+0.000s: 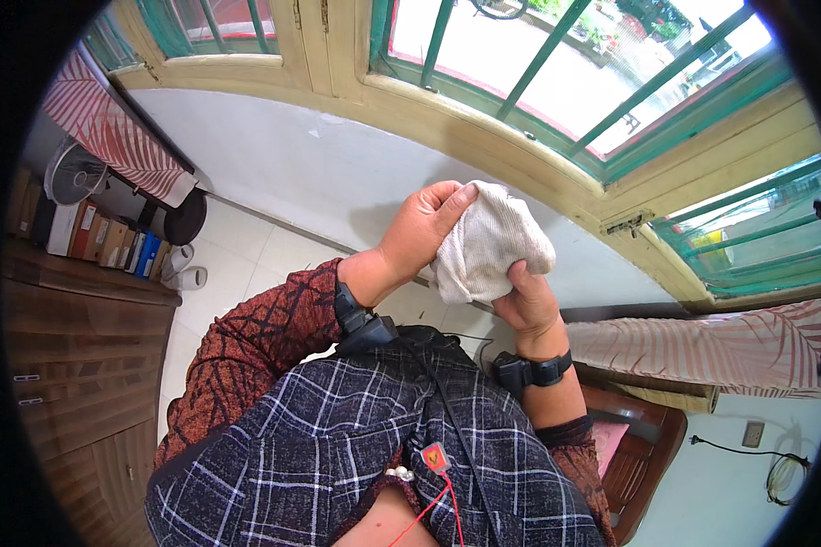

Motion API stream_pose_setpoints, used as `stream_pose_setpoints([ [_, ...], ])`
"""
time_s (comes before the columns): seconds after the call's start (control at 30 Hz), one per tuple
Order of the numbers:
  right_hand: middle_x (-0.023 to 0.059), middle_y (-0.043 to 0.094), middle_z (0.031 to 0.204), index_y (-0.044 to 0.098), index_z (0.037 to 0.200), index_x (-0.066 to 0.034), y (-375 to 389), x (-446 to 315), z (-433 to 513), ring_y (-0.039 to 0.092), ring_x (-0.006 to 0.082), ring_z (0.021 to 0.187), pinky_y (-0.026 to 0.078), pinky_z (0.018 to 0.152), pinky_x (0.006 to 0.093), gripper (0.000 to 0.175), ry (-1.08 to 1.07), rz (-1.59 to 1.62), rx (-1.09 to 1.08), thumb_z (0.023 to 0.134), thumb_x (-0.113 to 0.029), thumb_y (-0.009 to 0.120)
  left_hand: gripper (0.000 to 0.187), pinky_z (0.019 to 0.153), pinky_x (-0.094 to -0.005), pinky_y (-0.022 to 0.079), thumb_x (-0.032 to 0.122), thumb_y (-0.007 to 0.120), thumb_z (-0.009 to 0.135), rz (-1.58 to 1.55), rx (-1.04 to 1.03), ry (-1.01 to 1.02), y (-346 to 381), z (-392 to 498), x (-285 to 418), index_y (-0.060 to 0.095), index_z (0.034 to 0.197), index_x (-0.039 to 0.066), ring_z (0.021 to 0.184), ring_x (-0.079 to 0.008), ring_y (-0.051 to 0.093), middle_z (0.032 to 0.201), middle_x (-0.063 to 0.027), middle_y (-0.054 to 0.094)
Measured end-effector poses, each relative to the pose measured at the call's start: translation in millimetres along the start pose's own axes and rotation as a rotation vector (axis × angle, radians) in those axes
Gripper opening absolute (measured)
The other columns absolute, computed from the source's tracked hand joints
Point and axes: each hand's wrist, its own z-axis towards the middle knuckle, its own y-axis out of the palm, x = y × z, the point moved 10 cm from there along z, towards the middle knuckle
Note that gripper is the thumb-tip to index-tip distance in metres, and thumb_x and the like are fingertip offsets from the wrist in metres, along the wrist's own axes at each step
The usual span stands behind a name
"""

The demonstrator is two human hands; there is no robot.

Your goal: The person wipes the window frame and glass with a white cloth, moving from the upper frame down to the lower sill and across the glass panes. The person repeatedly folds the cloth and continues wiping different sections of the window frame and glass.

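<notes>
A crumpled off-white ribbed cloth (494,239) is held up between my two hands, in front of the wall below the window. My left hand (421,229) pinches its upper left edge between thumb and fingers. Lower down on the right side, my right hand (530,301) grips the cloth with the thumb on top; its other fingers are partly hidden behind the cloth. Black straps with small boxes sit on both wrists, the left one (362,325) and the right one (533,371).
A barred window (575,75) with a cream wooden frame (445,130) rises ahead. To the left stands a brown wooden cabinet (96,321) with several boxes and white rolls (190,278). On the right are a patterned curtain (698,345), a wooden chair (640,458) and a hanging cable (787,478).
</notes>
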Motion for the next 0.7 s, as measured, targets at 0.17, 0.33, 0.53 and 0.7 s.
stream_pose_setpoints([
  [0.17, 0.0024, 0.051, 0.155, 0.038, 0.161, -0.0153, 24.0, -7.4, -1.1, 0.05, 0.0249, 0.143, 0.041, 0.121, 0.0462, 0.083, 0.0, 0.173, -0.132, 0.095, -0.045, 0.078, 0.033, 0.077, -0.0226, 0.052, 0.031, 0.058, 0.112, 0.012, -0.095, -0.009, 21.7, 4.7, 13.8, 0.073, 0.11, 0.002, 0.088, -0.0032, 0.062, 0.097, 0.0028, 0.073],
  [0.33, 0.0017, 0.056, 0.149, 0.045, 0.157, -0.0127, 36.7, -60.3, 5.8, 0.053, 0.0217, 0.138, 0.044, 0.117, 0.0418, 0.075, -0.108, 0.022, 0.011, 0.096, -0.038, 0.079, 0.031, 0.089, -0.031, 0.05, 0.036, 0.067, 0.106, 0.514, -0.113, 0.381, 31.6, 29.5, 79.4, 0.069, 0.106, 0.005, 0.098, -0.0106, 0.063, 0.103, -0.0001, 0.069],
  [0.53, 0.0065, 0.066, 0.136, 0.054, 0.147, -0.005, 50.7, -223.8, -2.4, 0.063, 0.0199, 0.123, 0.052, 0.106, 0.0379, 0.066, -0.522, -0.57, 0.256, 0.093, -0.025, 0.085, 0.027, 0.094, -0.0408, 0.047, 0.036, 0.073, 0.099, 1.04, 0.085, 0.954, 14.5, 41.0, 161.4, 0.067, 0.106, 0.01, 0.102, -0.0286, 0.061, 0.102, -0.0082, 0.065],
  [0.7, 0.0109, 0.067, 0.135, 0.06, 0.143, -0.0026, 144.6, -440.8, -63.6, 0.065, 0.022, 0.122, 0.052, 0.105, 0.034, 0.056, -1.376, -1.557, 0.627, 0.094, -0.019, 0.081, 0.017, 0.096, -0.0456, 0.046, 0.025, 0.073, 0.095, 1.437, 0.188, 1.068, -9.4, 58.3, 170.7, 0.068, 0.103, 0.012, 0.105, -0.0322, 0.058, 0.105, -0.0082, 0.064],
])
